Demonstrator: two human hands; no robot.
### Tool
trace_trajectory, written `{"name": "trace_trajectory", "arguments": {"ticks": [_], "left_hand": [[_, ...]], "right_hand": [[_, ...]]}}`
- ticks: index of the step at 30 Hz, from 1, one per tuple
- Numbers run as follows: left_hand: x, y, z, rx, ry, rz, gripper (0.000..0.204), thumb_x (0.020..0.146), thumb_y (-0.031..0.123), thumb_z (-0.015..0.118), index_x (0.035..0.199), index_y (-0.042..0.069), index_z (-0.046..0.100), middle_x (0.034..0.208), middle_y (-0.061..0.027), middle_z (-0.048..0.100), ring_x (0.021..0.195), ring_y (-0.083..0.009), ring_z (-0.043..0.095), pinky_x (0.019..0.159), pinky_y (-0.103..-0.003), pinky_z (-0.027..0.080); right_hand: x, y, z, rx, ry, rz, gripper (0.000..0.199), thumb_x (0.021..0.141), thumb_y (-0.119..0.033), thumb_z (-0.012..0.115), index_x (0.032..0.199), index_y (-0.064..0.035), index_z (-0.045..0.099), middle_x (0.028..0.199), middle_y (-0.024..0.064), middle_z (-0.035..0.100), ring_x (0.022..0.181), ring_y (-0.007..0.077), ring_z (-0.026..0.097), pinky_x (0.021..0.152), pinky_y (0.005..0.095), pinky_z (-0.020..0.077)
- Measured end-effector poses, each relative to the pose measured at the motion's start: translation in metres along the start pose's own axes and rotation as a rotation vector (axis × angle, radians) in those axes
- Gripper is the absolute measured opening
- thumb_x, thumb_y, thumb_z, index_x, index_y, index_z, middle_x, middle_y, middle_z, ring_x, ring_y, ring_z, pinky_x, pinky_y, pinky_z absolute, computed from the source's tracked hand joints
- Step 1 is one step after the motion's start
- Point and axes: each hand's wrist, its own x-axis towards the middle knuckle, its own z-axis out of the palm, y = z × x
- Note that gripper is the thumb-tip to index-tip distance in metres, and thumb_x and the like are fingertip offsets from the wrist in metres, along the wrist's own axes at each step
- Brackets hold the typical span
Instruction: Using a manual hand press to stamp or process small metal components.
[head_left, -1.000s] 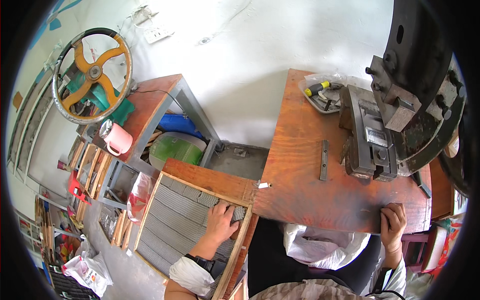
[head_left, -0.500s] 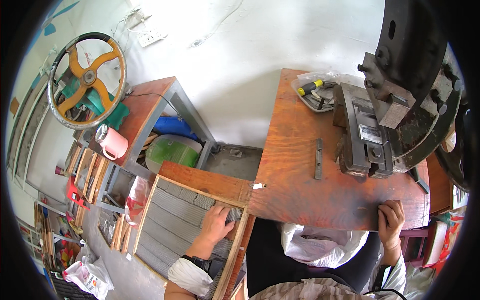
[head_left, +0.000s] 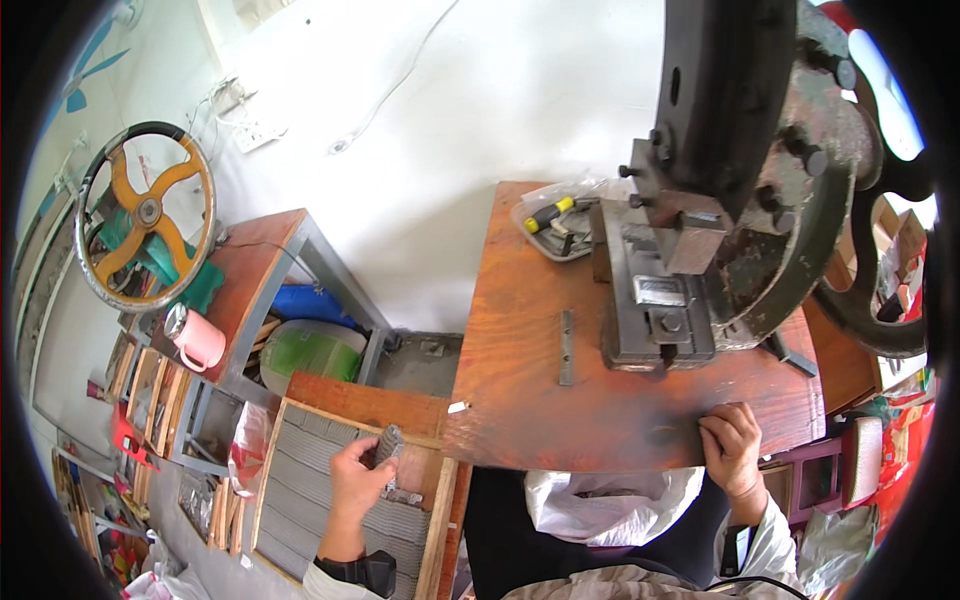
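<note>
My left hand (head_left: pixel 356 478) is closed round a short row of small ridged grey pieces (head_left: pixel 388 444), lifted above a shallow wooden tray (head_left: pixel 436 530). Long rows of similar thin grey pieces (head_left: pixel 310 480) fill most of the tray; bare wood shows near its right side. My right hand (head_left: pixel 732 442) rests at the front edge of the wooden workbench (head_left: pixel 510 400) with fingers curled in; whether anything is inside them is hidden. On the bench beyond stands a dark metal press (head_left: pixel 720 130) with a steel die block (head_left: pixel 660 290) under its ram.
A flat metal bar (head_left: pixel 566 347) lies on the bench. Behind it, a plastic tub (head_left: pixel 540 240) holds a yellow-black handled tool (head_left: pixel 549 214). A white plastic bag (head_left: pixel 610 505) covers my lap. At left are a pink mug (head_left: pixel 195 340) and a yellow-spoked handwheel (head_left: pixel 148 212).
My left hand has risen from the tray with a short row of grey pieces in its fingers. The whole view has swung to the right; my right hand stays at the bench edge.
</note>
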Motion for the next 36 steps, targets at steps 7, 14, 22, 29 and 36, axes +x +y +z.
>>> {"name": "trace_trajectory", "arguments": {"ticks": [7, 14, 22, 29, 36], "left_hand": [[0.012, 0.142, 0.104, 0.331, -0.123, 0.584, 0.036, 0.055, 0.02, 0.072, 0.08, -0.001, 0.06, 0.076, -0.0166, 0.057, 0.071, -0.0321, 0.056, 0.065, -0.039, 0.047], [0.0, 0.159, 0.128, 0.584, -0.136, 0.561, 0.041, 0.061, 0.026, 0.073, 0.089, -0.002, 0.06, 0.091, -0.0195, 0.056, 0.089, -0.0345, 0.053, 0.075, -0.04, 0.045], [0.001, 0.153, 0.127, 0.561, -0.188, 0.509, 0.049, 0.061, 0.028, 0.074, 0.098, -0.001, 0.059, 0.093, -0.0205, 0.056, 0.09, -0.0352, 0.053, 0.077, -0.04, 0.044], [-0.002, 0.164, 0.127, 0.52, -0.25, 0.426, 0.053, 0.061, 0.023, 0.073, 0.103, -0.004, 0.057, 0.096, -0.021, 0.055, 0.093, -0.035, 0.052, 0.081, -0.038, 0.043], [-0.016, 0.148, 0.127, 0.452, -0.108, 0.459, 0.056, 0.061, 0.017, 0.072, 0.109, -0.006, 0.052, 0.107, -0.0222, 0.049, 0.102, -0.0362, 0.045, 0.089, -0.04, 0.038]], "right_hand": [[-0.003, 0.007, -0.004, 0.005, 0.018, 0.006, 0.017, 0.059, 0.001, 0.064, 0.076, -0.0037, 0.061, 0.079, 0.0081, 0.057, 0.07, 0.026, 0.054, 0.062, 0.0336, 0.0465], [-0.004, 0.009, -0.008, 0.004, 0.018, -0.033, 0.015, 0.06, -0.001, 0.064, 0.075, -0.0047, 0.062, 0.079, 0.0069, 0.058, 0.069, 0.0245, 0.054, 0.061, 0.0326, 0.0464], [-0.008, 0.012, -0.01, 0.014, 0.017, -0.039, 0.015, 0.061, -0.004, 0.065, 0.075, -0.0056, 0.062, 0.079, 0.006, 0.057, 0.068, 0.0238, 0.054, 0.061, 0.0329, 0.046], [-0.009, 0.015, -0.008, 0.024, 0.02, -0.037, 0.015, 0.062, -0.004, 0.065, 0.076, -0.0056, 0.062, 0.08, 0.0057, 0.057, 0.069, 0.0234, 0.053, 0.061, 0.0331, 0.0453], [-0.01, 0.014, -0.009, 0.016, 0.017, -0.033, 0.016, 0.062, -0.005, 0.065, 0.077, -0.0058, 0.062, 0.081, 0.0053, 0.057, 0.071, 0.023, 0.054, 0.062, 0.0332, 0.045]]}}
